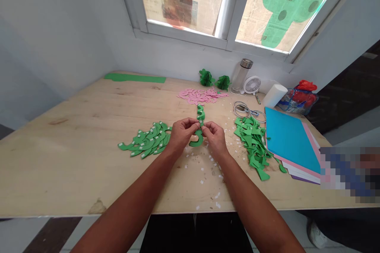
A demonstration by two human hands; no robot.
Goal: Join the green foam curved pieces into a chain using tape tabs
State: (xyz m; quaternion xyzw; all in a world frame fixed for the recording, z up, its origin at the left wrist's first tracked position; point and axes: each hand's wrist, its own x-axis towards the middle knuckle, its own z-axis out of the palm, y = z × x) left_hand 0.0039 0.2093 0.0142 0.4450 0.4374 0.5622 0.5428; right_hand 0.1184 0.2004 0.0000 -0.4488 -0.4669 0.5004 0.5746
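Observation:
My left hand (pixel 183 134) and my right hand (pixel 214 136) meet over the middle of the table, fingertips pinched on a curved green paper piece (pixel 197 140) from both sides. Just beyond the fingertips lie more green curved pieces (pixel 201 111) in a short column. Left of my left hand, a fanned pile of green curved pieces with small white squares (pixel 151 140) rests on the wood. To the right of my right hand is a heap of green paper scraps (pixel 252 142). Tiny white bits (pixel 211 158) are scattered between and below my hands.
Pink paper pieces (pixel 202 95), two green paper shapes (pixel 206 78), a bottle (pixel 240 77) and a small fan (pixel 252 84) stand or lie at the back. Coloured sheets (pixel 291 138), a white roll (pixel 275 95) and a clear bag (pixel 298 101) are right. A person's pixelated part shows far right.

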